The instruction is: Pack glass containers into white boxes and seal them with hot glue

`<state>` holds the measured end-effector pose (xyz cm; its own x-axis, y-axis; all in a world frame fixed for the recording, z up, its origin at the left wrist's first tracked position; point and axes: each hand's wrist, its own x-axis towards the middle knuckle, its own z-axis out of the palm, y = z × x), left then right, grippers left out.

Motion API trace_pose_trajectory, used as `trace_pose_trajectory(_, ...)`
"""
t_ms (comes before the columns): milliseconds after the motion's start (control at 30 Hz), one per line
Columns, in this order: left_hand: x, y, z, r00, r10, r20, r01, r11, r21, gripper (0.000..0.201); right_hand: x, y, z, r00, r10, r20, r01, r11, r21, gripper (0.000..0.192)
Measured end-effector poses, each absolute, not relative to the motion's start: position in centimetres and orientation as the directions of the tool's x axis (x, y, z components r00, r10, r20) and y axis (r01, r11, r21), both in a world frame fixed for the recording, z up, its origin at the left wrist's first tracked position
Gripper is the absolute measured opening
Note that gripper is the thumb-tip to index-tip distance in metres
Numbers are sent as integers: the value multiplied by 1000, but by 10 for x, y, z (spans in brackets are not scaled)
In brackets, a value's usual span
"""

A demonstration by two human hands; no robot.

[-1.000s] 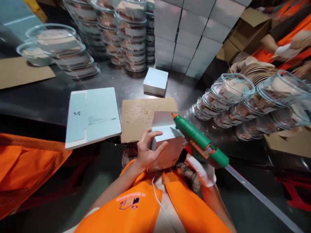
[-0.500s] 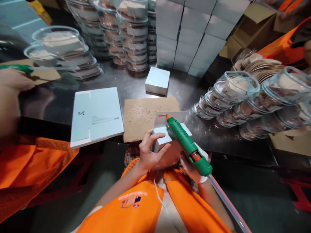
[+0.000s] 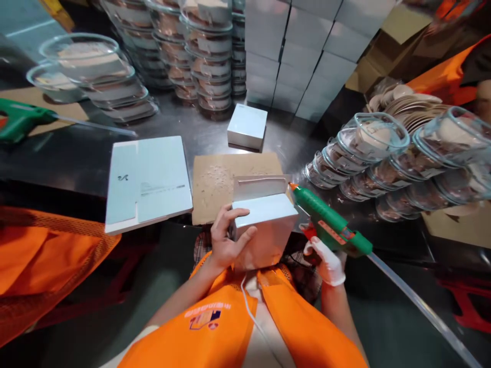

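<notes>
My left hand (image 3: 223, 240) grips a small white cardboard box (image 3: 264, 225) against my lap, its top flap standing open toward the table. A green hot-glue gun (image 3: 330, 228) sits in my right hand (image 3: 326, 261), which wears a white glove. The gun's orange nozzle points at the right end of the open flap. A long clear glue stick (image 3: 418, 305) trails out behind the gun to the lower right.
A brown cardboard sheet (image 3: 222, 179) and a stack of flat unfolded box blanks (image 3: 148, 181) lie on the dark metal table. A closed white box (image 3: 247, 127) sits farther back. Glass bowls (image 3: 368, 153) lie right, more at back left. A second green glue gun (image 3: 19, 120) enters from the left.
The glue gun's nozzle has moved off the flap's middle to its right end. The box now tilts up more in my left hand. The other person's hand on the left has withdrawn.
</notes>
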<state>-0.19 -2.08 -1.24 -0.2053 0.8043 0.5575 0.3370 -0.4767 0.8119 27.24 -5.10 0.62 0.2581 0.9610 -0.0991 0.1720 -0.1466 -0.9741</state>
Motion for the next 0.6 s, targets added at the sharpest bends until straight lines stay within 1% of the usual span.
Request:
trace_pose_trajectory(67, -6, -19, -14, -223, 806, 548, 314, -473, 823, 31, 275, -38, 9, 300, 941, -158, 32, -175, -984, 43)
trace_pose_trajectory(133, -9, -17, -16, -230, 798, 557, 285, -491, 823, 30, 276, -19, 10, 269, 918, -291, -47, -289, -956, 54)
trace_pose_trajectory(200, -10, -16, -17, -233, 786, 573, 273, -513, 814, 30, 275, 3, 6, 199, 885, -421, -3, -429, -903, 62)
trace_pose_trajectory(233, -9, -15, -18, -234, 783, 577, 272, -517, 812, 30, 274, 12, 4, 182, 867, -464, 37, -477, -878, 63)
trace_pose_trajectory(333, -9, -15, -19, -219, 780, 586, 257, -533, 806, 28, 279, 34, -1, 170, 836, -523, 163, -547, -821, 58)
trace_pose_trajectory(400, -9, -14, -19, -211, 775, 595, 233, -552, 801, 28, 290, 42, 2, 178, 813, -554, 285, -582, -762, 56)
trace_pose_trajectory(467, -9, -13, -18, -217, 772, 598, 205, -563, 801, 29, 302, 47, 11, 205, 801, -563, 420, -591, -688, 52)
trace_pose_trajectory(500, -9, -12, -18, -221, 774, 593, 194, -561, 805, 30, 306, 48, 17, 225, 808, -545, 480, -578, -660, 48)
trace_pose_trajectory(533, -9, -12, -17, -223, 777, 588, 182, -560, 809, 30, 308, 48, 25, 242, 832, -499, 531, -544, -650, 45)
trace_pose_trajectory(600, -8, -10, -16, -212, 785, 582, 163, -559, 813, 29, 302, 47, 39, 251, 907, -340, 609, -420, -673, 34)
